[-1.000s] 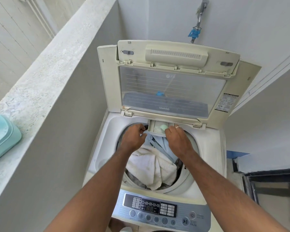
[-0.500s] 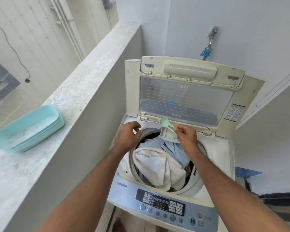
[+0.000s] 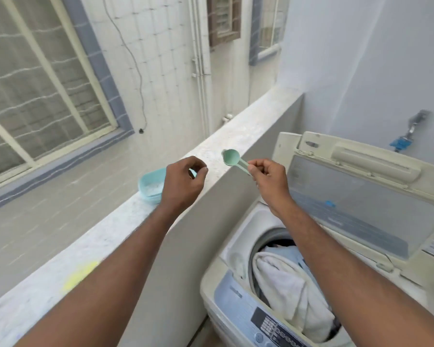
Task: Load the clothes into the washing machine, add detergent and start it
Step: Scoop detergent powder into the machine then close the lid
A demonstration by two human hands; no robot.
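The top-loading washing machine stands at the lower right with its lid raised. White and pale blue clothes fill the drum. My right hand pinches the handle of a small green scoop, held in the air above the ledge. My left hand hovers with loosely curled fingers, holding nothing, just in front of the light blue detergent tub, which sits on the ledge with white powder inside. The hand hides the tub's right part.
A grey concrete ledge runs diagonally along the machine's left side, with a yellow smear near me. The control panel is at the bottom. A tap with a blue fitting is on the wall behind the lid.
Both hands left the machine's detergent drawer and rose leftward over the ledge. The right hand carried the scoop along. My view swung left, toward the detergent tub.
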